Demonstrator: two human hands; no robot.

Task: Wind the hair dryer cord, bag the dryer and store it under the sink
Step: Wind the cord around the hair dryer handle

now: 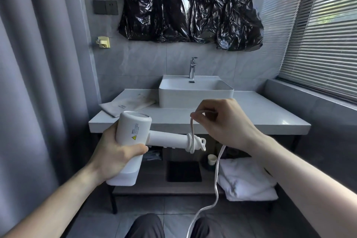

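Hair dryer [131, 141] body gripped in left hand [114, 152]; right hand [222, 121] fingers [195, 115] pinch cord [217, 176] above handle.

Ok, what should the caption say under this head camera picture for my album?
Left hand holds the white hair dryer while the right hand winds its cord round the handle.

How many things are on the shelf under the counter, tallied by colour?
White: 2, towels and cup
Black: 1, mat
Unclear: 1, dim item behind the dryer
Total: 4
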